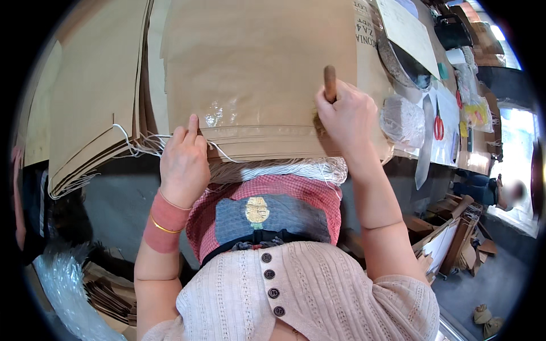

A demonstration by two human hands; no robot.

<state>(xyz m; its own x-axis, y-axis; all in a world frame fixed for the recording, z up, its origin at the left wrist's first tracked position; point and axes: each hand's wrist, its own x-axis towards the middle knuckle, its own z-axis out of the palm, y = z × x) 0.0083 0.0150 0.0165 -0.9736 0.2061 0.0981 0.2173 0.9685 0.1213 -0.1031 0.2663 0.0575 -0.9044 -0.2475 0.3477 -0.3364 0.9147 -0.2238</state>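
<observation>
A stack of brown paper sheets [256, 68] lies before me, with shiny patches near its front edge. My right hand [350, 116] is closed around a wooden-handled brush [330, 82] over the right side of the top sheet; its lower end is mostly hidden by the hand. At the front left of the stack, my left hand [185, 165] has curled fingers and an index finger pointing forward. White cord [128, 142] runs in loops beside this hand and comes out on its other side; the grip itself is hidden.
More brown paper [94, 85] is piled at the left. On the right lie a round basin [392, 59], a wrapped clear-plastic bundle [402, 119] and red-handled scissors [438, 126]. A bundle of white cords [307, 170] hangs at the table's front edge. Another person [483, 187] is far right.
</observation>
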